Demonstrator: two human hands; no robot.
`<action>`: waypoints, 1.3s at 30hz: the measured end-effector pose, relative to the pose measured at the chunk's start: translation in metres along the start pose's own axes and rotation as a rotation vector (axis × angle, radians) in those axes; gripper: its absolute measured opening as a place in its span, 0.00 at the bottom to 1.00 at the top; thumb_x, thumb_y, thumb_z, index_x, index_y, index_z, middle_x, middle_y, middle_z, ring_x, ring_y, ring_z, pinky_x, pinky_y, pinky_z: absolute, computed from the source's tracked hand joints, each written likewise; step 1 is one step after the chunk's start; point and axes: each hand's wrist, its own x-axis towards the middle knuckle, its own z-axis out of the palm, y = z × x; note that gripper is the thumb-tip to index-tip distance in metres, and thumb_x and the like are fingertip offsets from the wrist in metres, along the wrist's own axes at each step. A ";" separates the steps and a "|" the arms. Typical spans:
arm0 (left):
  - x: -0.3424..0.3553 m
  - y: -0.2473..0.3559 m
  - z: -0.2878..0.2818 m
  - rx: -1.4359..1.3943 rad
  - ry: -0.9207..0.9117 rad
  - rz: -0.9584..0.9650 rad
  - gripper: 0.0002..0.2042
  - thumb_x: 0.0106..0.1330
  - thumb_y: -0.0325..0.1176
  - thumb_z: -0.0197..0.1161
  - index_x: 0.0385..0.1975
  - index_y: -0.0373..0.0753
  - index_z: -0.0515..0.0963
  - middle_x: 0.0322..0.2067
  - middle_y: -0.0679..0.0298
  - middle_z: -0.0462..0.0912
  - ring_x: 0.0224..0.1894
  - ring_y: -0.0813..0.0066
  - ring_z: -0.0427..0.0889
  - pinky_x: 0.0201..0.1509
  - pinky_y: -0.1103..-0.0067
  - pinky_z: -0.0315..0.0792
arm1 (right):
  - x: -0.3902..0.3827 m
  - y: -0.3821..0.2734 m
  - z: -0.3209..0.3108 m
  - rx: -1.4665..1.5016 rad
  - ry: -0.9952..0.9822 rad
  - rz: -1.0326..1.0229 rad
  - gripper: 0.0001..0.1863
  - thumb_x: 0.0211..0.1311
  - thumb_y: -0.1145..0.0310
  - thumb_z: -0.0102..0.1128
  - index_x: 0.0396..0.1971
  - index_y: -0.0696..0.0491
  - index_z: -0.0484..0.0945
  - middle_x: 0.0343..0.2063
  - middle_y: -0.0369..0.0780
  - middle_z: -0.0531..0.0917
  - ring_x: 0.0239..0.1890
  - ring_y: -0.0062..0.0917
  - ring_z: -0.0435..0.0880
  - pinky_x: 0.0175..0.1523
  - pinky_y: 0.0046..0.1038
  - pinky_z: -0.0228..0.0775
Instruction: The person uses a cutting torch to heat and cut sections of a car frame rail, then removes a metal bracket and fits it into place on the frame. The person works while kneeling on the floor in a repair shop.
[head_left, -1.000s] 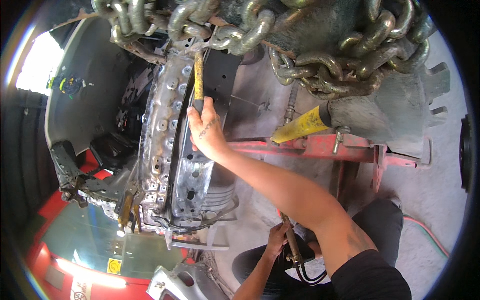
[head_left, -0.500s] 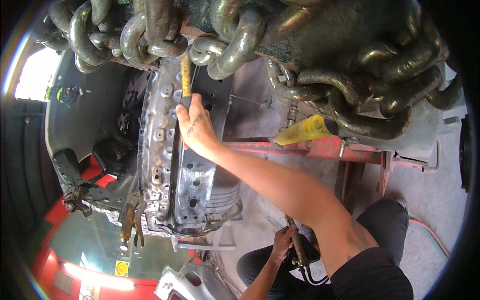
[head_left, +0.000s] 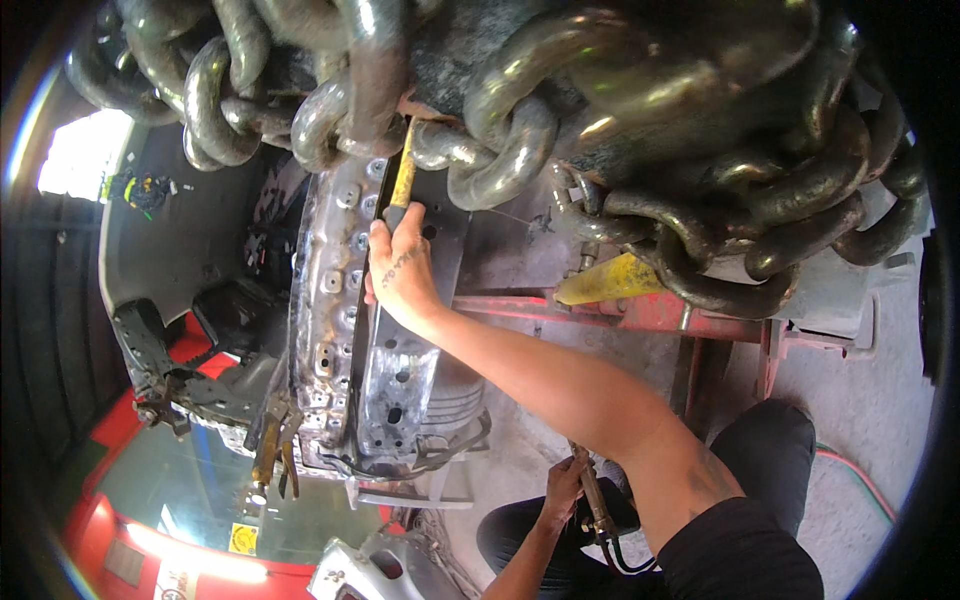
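Observation:
My right hand (head_left: 403, 275) reaches far up and left, its fingers closed round the dark grip of a yellow-handled tool (head_left: 404, 175). The tool's far end is hidden behind heavy chain links (head_left: 505, 170). Beside this hand runs a long bare-metal car body panel (head_left: 325, 300) with rows of holes. Low in the picture, between my knees, my left hand (head_left: 565, 487) grips a brass gas torch (head_left: 597, 505) with dark hoses at its lower end. The torch's upper tip is hidden behind my right arm.
Thick chains wrap a large metal block across the top, close to the view. A yellow cylinder (head_left: 610, 280) rests by a red steel beam (head_left: 510, 308). Locking pliers (head_left: 267, 450) clamp the panel's near end. A red-and-green hose (head_left: 862, 478) crosses the floor; a silver part (head_left: 365, 568) lies below.
The view has shifted, so the chains and panel appear farther right and lower. My right hand still holds the yellow-handled tool by the panel; my left keeps the torch.

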 end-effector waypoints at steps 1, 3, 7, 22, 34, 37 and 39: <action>0.000 -0.001 0.000 -0.003 -0.006 0.004 0.19 0.72 0.48 0.62 0.35 0.34 0.79 0.19 0.72 0.73 0.14 0.88 0.63 0.17 0.85 0.52 | 0.000 0.004 0.002 0.003 0.034 -0.013 0.21 0.75 0.66 0.44 0.55 0.65 0.52 0.20 0.46 0.77 0.11 0.28 0.77 0.12 0.31 0.72; 0.000 -0.002 -0.004 0.001 -0.021 0.013 0.19 0.72 0.48 0.62 0.35 0.34 0.79 0.20 0.71 0.74 0.14 0.88 0.63 0.17 0.85 0.52 | 0.012 -0.002 0.002 -0.045 -0.157 0.142 0.24 0.74 0.67 0.44 0.58 0.65 0.48 0.20 0.48 0.76 0.11 0.28 0.76 0.12 0.33 0.74; 0.002 -0.001 -0.006 -0.002 -0.041 0.015 0.19 0.71 0.48 0.63 0.36 0.33 0.79 0.20 0.71 0.74 0.14 0.87 0.63 0.17 0.85 0.53 | 0.012 -0.013 -0.011 -0.031 -0.167 0.123 0.18 0.72 0.68 0.46 0.50 0.62 0.53 0.19 0.48 0.75 0.10 0.29 0.76 0.11 0.34 0.73; -0.003 -0.003 -0.007 0.002 -0.035 0.041 0.19 0.71 0.47 0.62 0.35 0.34 0.78 0.18 0.71 0.72 0.14 0.85 0.62 0.18 0.83 0.53 | 0.007 0.000 0.013 0.036 0.033 -0.008 0.18 0.73 0.66 0.45 0.51 0.62 0.53 0.19 0.44 0.74 0.10 0.27 0.74 0.11 0.31 0.73; -0.007 -0.001 -0.008 0.002 -0.025 0.043 0.19 0.71 0.47 0.61 0.35 0.33 0.78 0.19 0.70 0.72 0.14 0.85 0.63 0.18 0.83 0.53 | 0.016 -0.001 0.008 -0.001 -0.157 0.118 0.15 0.74 0.66 0.46 0.46 0.59 0.55 0.23 0.46 0.74 0.11 0.26 0.75 0.11 0.34 0.72; -0.007 -0.011 -0.013 0.011 -0.042 0.044 0.19 0.71 0.47 0.62 0.35 0.33 0.78 0.19 0.70 0.73 0.14 0.85 0.63 0.18 0.82 0.54 | 0.020 -0.001 -0.012 0.009 -0.273 0.167 0.13 0.75 0.65 0.46 0.47 0.56 0.56 0.25 0.41 0.70 0.13 0.23 0.74 0.14 0.33 0.74; -0.007 -0.011 -0.012 0.013 -0.032 0.043 0.19 0.71 0.47 0.62 0.35 0.33 0.78 0.19 0.70 0.73 0.14 0.84 0.63 0.18 0.82 0.54 | 0.011 -0.006 -0.011 -0.028 -0.170 0.108 0.15 0.75 0.65 0.46 0.49 0.58 0.55 0.25 0.43 0.72 0.12 0.24 0.74 0.14 0.33 0.74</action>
